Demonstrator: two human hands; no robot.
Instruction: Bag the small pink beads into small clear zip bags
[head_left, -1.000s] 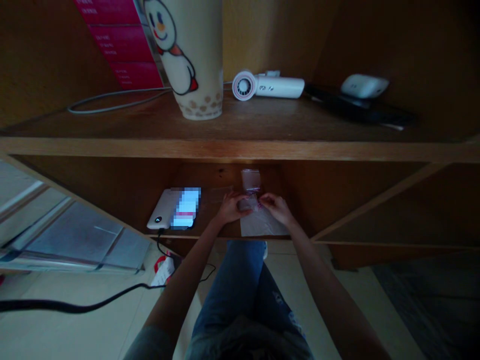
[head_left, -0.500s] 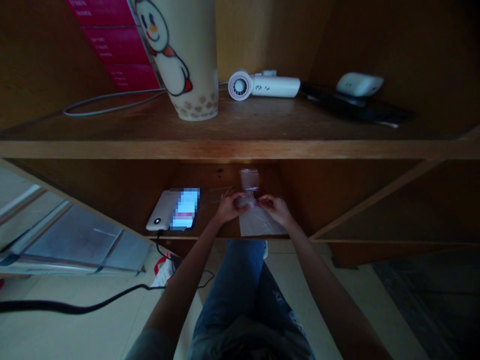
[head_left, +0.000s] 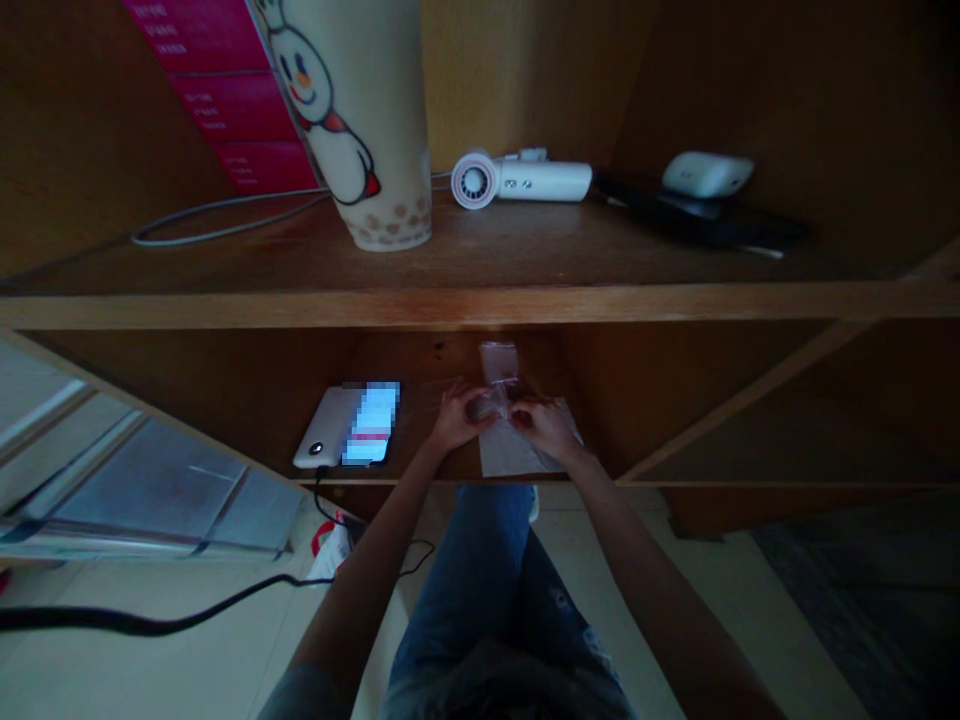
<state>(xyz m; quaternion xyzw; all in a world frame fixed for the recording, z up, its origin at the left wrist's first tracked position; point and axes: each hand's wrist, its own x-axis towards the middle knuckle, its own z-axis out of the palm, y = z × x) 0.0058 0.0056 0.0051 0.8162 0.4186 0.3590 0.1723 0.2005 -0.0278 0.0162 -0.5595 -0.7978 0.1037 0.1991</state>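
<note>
Inside the lower compartment, my left hand [head_left: 456, 418] is closed on the edge of a small clear plastic bag [head_left: 492, 403], thumb and fingers curled around its left side. My right hand [head_left: 546, 424] has its fingertips pinched together at the bag's right edge. Whatever lies between those fingertips is too small and dim to name. Under both hands is a whitish translucent sheet [head_left: 517, 458], partly covered by the right hand. Just behind the bag lies another small clear packet [head_left: 499, 361].
Left on the same board are a white power bank [head_left: 319, 430] with a cable and a lit phone [head_left: 371, 425]. The upper shelf edge [head_left: 480, 305] overhangs my hands. It carries a milk-tea cup [head_left: 375, 130], a white handheld fan [head_left: 540, 181] and a white case [head_left: 707, 174].
My right hand has shifted slightly left, its fingertips now against the bag; a small pinkish spot beside them no longer shows. The left hand stays at the bag. The view has tilted a little.
</note>
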